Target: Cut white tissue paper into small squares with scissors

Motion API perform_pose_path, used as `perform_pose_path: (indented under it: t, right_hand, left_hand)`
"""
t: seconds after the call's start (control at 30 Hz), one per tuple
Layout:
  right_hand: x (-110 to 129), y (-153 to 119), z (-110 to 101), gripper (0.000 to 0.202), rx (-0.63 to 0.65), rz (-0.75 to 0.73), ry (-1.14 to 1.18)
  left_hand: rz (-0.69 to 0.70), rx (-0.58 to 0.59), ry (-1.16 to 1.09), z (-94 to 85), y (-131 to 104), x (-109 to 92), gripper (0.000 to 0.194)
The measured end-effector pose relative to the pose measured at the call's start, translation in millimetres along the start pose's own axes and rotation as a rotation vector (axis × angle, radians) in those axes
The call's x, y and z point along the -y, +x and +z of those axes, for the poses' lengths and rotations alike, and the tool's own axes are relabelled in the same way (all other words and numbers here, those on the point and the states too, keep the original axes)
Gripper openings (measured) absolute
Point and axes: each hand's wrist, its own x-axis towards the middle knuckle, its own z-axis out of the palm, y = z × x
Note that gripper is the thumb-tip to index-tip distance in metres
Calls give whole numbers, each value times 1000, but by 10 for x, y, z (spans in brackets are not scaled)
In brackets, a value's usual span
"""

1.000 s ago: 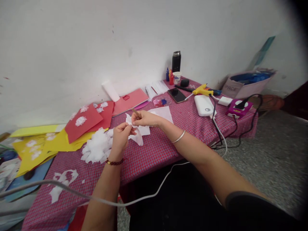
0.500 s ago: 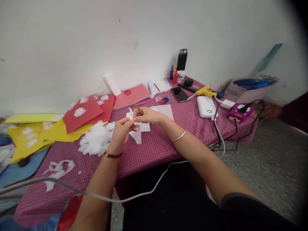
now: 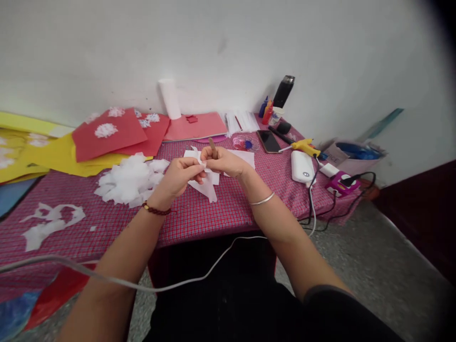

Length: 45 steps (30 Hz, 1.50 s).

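Observation:
Over the checked cloth, my left hand pinches a small piece of white paper between thumb and forefinger. My right hand meets it fingertip to fingertip and grips the same paper. A thin brown stick-like tool also stands up between the right fingers; its lower end is hidden. Loose white sheets lie under and behind both hands. To the left of my left hand is a heap of ruffled white paper pieces.
Red sheets with white paper flowers lie at back left over yellow sheets. At right are a phone, yellow glue gun, white power bank and purple socket block. A white cable crosses in front.
The camera view has turned and shifted, so the table things appear moved. Both hands stay together at the small paper, and the brown tool now stands more upright.

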Motion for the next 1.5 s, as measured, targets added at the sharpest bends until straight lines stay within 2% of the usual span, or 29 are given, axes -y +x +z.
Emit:
perform_pose_path:
  t: [0.27, 0.43, 0.57, 1.03, 1.17, 1.27, 1.37, 1.5]
  right_hand:
    - [-24, -1, -24, 17, -13, 42, -34]
    - [-12, -14, -26, 23, -15, 57, -47]
    - [19, -25, -16, 22, -42, 81, -68]
    - [21, -44, -7, 21, -62, 111, -88]
    - [20, -44, -31, 25, -62, 67, -79]
    - [26, -29, -37, 28, -119, 5, -88]
    - [53, -22, -19, 28, -208, -77, -71]
    - [89, -44, 9, 22, -208, -106, -80]
  left_hand:
    - [-26, -78, 12, 16, 30, 59, 17]
    - [-46, -47, -46, 10, 30, 65, 14]
    - [-11, -9, -16, 34, 13, 18, 15]
    - [16, -18, 35, 24, 35, 76, 20]
    - [17, 8, 48, 32, 22, 42, 16]
    - [37, 17, 64, 24, 21, 42, 12]
    - [56, -12, 59, 16, 37, 62, 11]
    - [38, -59, 1, 10, 53, 67, 10]
